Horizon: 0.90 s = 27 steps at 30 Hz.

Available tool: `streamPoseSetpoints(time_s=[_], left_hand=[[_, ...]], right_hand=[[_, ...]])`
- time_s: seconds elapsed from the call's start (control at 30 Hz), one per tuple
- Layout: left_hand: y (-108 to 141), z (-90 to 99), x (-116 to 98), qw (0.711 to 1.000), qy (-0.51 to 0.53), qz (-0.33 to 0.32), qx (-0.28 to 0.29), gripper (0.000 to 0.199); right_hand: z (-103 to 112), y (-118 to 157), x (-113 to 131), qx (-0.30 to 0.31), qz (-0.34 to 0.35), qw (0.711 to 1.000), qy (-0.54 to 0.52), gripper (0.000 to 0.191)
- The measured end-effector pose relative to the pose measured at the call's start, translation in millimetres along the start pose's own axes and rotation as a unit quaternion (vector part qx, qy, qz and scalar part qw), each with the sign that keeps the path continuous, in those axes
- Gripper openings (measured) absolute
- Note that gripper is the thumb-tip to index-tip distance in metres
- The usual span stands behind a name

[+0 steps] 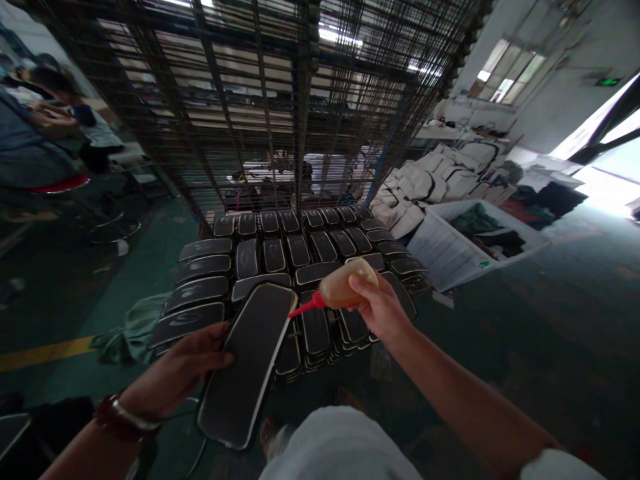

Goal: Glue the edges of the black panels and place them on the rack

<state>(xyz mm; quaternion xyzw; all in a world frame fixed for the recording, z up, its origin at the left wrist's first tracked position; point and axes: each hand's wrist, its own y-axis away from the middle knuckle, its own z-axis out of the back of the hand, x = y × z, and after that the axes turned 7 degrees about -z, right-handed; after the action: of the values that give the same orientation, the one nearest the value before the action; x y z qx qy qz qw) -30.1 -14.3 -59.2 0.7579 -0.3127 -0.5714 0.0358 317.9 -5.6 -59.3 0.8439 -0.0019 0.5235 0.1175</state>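
While left fingers (215, 361) grip panel (253, 360) edge, right fingers (364, 288) hold bottle (343, 287) — open floor (510, 320) alongside.

So my left hand (197, 363) is reaching in from the lower left, palm turned inward, thumb out straight and fingers bent in a pinch. Wrist's pretty low. My right hand (377, 300) sits higher, fingers curled into a grip, with the bare forearm slanting down to the lower right.
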Motion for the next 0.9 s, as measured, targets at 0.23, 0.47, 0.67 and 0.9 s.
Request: streamPoseSetpoints(time_s=[0.23,0.47,0.67,0.9], left_hand=[[-4,0.0,4,0.999,0.033,0.014,-0.010,0.048],[-4,-10.9,-1,0.998,0.036,0.013,-0.057,0.054],[-8,-10.8,2,0.995,0.035,0.026,-0.093,0.062],[-13,-9.5,7,0.991,0.045,0.023,-0.127,0.051]], right_hand=[[-6,14,-8,0.008,-0.025,1.000,0.010,0.055],[-11,30,-16,0.028,-0.028,0.999,0.028,0.053],[-8,42,-26,0.044,-0.028,0.996,0.073,0.053],[3,53,-35,0.052,-0.037,0.992,0.110,0.063]])
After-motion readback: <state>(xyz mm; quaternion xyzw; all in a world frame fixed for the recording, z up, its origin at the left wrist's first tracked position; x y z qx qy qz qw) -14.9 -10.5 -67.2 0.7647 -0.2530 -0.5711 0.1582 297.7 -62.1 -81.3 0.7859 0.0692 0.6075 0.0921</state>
